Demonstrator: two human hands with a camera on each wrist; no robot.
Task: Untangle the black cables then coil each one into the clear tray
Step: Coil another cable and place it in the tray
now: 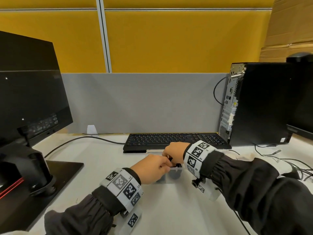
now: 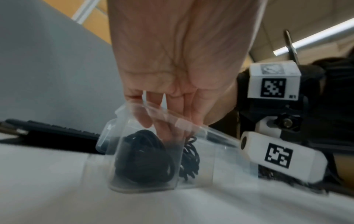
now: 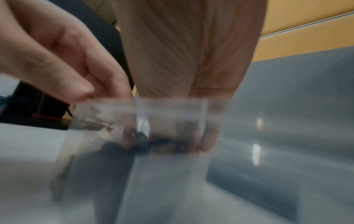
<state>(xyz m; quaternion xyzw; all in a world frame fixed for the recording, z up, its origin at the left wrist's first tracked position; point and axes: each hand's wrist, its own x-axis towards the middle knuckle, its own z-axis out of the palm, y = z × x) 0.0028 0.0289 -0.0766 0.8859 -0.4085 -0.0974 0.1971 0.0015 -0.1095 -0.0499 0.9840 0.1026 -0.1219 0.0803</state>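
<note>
Low in the centre of the head view, your left hand (image 1: 153, 168) and right hand (image 1: 176, 154) meet over the clear tray (image 1: 171, 177) on the white tabletop (image 1: 169, 209), just below the keyboard (image 1: 176, 139). Your left fingers reach into the tray onto the coiled black cables (image 2: 145, 157). Whether either hand grips anything, I cannot tell.

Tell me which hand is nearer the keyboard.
Right. The right hand is over the clear tray's far side, just before the keyboard; the left hand is at the near side.
</note>
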